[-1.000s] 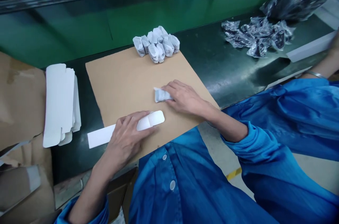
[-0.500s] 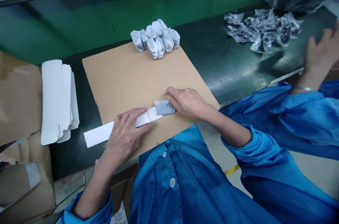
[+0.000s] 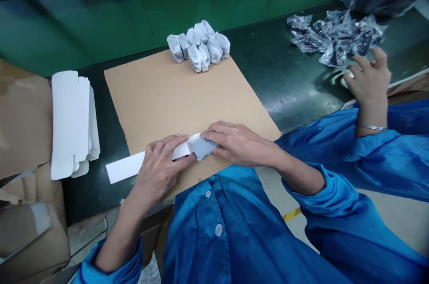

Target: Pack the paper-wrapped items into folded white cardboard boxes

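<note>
A long, narrow white box (image 3: 125,167) lies across the front left edge of a brown cardboard sheet (image 3: 174,100). My left hand (image 3: 161,165) is wrapped round its middle, thumb in front and fingers behind. At the box's right end, my right hand (image 3: 236,143) pinches a small pale grey wrapped packet (image 3: 203,147) between thumb and fingers. The packet touches the box's open end; whether part of it is inside cannot be made out. Several white paper-wrapped pieces (image 3: 201,47) stand together at the sheet's back edge.
Flattened white boxes (image 3: 72,123) are stacked at the left, beside a large brown carton (image 3: 23,127). Clear plastic-wrapped items (image 3: 335,33) lie at the back right. Another person's hand (image 3: 370,78) is over the dark table (image 3: 278,69) near them.
The grey packet has turned and come closer to the box's end, with my right hand moved slightly down. The other person's hand has moved left, near the plastic-wrapped items.
</note>
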{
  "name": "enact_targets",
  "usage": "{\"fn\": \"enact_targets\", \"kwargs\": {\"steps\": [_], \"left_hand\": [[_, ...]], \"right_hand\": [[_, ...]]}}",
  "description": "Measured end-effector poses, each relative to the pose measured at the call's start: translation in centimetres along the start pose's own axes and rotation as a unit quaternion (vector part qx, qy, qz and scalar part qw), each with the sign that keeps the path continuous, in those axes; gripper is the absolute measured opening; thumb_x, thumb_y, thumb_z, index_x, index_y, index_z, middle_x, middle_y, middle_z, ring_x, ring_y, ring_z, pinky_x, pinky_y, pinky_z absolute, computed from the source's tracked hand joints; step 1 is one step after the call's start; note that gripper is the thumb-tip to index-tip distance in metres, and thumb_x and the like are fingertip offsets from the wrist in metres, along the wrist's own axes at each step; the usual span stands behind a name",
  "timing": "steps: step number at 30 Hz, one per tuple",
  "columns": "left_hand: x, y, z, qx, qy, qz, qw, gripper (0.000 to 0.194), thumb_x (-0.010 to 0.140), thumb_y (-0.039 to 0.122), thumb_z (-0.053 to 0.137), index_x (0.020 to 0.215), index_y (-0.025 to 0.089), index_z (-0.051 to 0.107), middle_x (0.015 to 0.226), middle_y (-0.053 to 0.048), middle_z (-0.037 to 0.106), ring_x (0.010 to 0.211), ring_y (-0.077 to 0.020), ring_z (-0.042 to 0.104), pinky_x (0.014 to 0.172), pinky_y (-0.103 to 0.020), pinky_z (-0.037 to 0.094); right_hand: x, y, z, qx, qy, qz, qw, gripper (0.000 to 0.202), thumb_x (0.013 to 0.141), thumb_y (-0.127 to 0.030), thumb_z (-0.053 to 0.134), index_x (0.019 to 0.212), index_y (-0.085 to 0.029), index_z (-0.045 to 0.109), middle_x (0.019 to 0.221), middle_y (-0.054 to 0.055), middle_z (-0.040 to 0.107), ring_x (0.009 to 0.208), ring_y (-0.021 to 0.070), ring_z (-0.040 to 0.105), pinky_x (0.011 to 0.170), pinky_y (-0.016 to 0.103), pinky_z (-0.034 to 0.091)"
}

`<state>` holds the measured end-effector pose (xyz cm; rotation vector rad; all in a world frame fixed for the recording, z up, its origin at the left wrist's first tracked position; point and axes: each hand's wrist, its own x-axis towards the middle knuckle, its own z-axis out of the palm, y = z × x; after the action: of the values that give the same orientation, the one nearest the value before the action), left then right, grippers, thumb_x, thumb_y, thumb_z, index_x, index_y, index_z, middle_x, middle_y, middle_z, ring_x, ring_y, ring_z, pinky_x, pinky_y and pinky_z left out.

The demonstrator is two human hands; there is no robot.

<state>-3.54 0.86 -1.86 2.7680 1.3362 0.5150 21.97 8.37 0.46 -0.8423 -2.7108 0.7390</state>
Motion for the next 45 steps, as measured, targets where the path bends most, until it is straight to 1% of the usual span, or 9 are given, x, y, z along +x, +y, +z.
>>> {"fn": "enact_targets", "kwargs": {"steps": [6,10,17,23,27,32,35,39,45], "left_hand": [[0.2,-0.2,-0.1,0.006,0.007,0.025,1.0,0.035,0.089,0.007,0.054,0.109,0.031,0.07,0.136,-0.009,0.058,0.125,-0.0305,0.052,0.088,-0.042,0.04],[0.0,-0.3,-0.1,0.02,0.022,0.038,0.999,0.03,0.09,0.008,0.054,0.108,0.029,0.067,0.132,-0.01,0.058,0.122,-0.029,0.054,0.086,-0.042,0.044],[-0.1,0.1,1.0,-0.05,0.135,-0.087,0.986,0.048,0.087,0.01,0.062,0.131,0.028,0.051,0.134,-0.013,0.051,0.122,-0.0269,0.057,0.093,-0.042,0.056],[-0.7,0.0,-1.8,-0.011,0.129,-0.083,0.988,0.066,0.09,0.012,0.058,0.149,0.032,0.035,0.147,-0.013,0.042,0.133,-0.0276,0.051,0.102,-0.042,0.054],[-3.8,-1.9,-4.3,0.098,0.009,-0.174,0.98,0.076,0.089,0.038,0.066,0.153,0.019,0.03,0.145,-0.02,0.05,0.131,-0.0381,0.053,0.105,-0.056,0.048],[-4.0,-1.9,-2.1,0.124,0.015,-0.187,0.974,0.057,0.093,0.042,0.059,0.142,0.016,0.046,0.11,-0.014,0.072,0.093,-0.0281,0.069,0.078,-0.039,0.056],[-2.4,-0.1,-1.5,0.116,0.09,-0.168,0.975,0.058,0.093,0.044,0.06,0.142,0.016,0.046,0.117,-0.014,0.072,0.1,-0.0259,0.069,0.085,-0.035,0.053],[-2.2,-1.2,-3.7,0.132,0.146,-0.247,0.949,0.067,0.09,0.053,0.06,0.146,0.022,0.042,0.142,-0.014,0.058,0.127,-0.0303,0.058,0.101,-0.042,0.049],[-4.6,-7.4,-5.1,0.215,0.021,-0.491,0.844,0.042,0.095,0.028,0.048,0.131,0.01,0.057,0.133,-0.023,0.062,0.12,-0.0372,0.062,0.092,-0.047,0.052]], "right_hand": [[1.6,-1.6,2.6,-0.05,0.046,0.002,0.998,0.043,0.096,-0.009,0.044,0.139,-0.012,0.046,0.118,0.015,0.063,0.108,0.0248,0.06,0.09,0.043,0.055],[2.0,-3.1,4.7,0.085,0.1,0.038,0.991,0.054,0.095,-0.006,0.04,0.148,-0.01,0.035,0.125,0.017,0.064,0.113,0.0242,0.061,0.1,0.046,0.053],[2.6,-4.0,5.7,0.469,0.126,0.16,0.859,0.053,0.093,-0.018,0.054,0.145,-0.022,0.041,0.128,0.01,0.066,0.104,0.0156,0.069,0.098,0.038,0.056],[4.0,-4.2,5.1,0.361,0.159,0.171,0.903,0.047,0.089,-0.018,0.06,0.136,-0.022,0.054,0.126,0.009,0.068,0.118,0.0212,0.064,0.108,0.044,0.048],[4.5,-3.2,4.8,0.318,0.163,0.19,0.914,0.045,0.088,-0.017,0.061,0.133,-0.021,0.057,0.117,0.008,0.071,0.106,0.0203,0.066,0.102,0.046,0.051],[5.9,-5.3,6.2,0.247,0.169,0.145,0.943,0.047,0.086,-0.018,0.065,0.132,-0.018,0.06,0.116,0.01,0.071,0.106,0.023,0.065,0.097,0.046,0.053],[5.6,-4.5,4.2,0.258,0.225,0.169,0.924,0.043,0.088,-0.022,0.064,0.13,-0.02,0.061,0.104,0.007,0.073,0.094,0.0204,0.069,0.084,0.038,0.057],[1.1,2.8,-3.5,0.147,0.28,0.205,0.926,0.036,0.087,-0.029,0.067,0.122,-0.025,0.068,0.092,0.005,0.073,0.084,0.0217,0.069,0.075,0.037,0.054],[-6.0,14.8,-11.6,-0.288,0.25,0.324,0.866,0.036,0.097,-0.051,0.046,0.119,-0.031,0.068,0.085,0.012,0.07,0.087,0.0309,0.069,0.073,0.046,0.048]]}}
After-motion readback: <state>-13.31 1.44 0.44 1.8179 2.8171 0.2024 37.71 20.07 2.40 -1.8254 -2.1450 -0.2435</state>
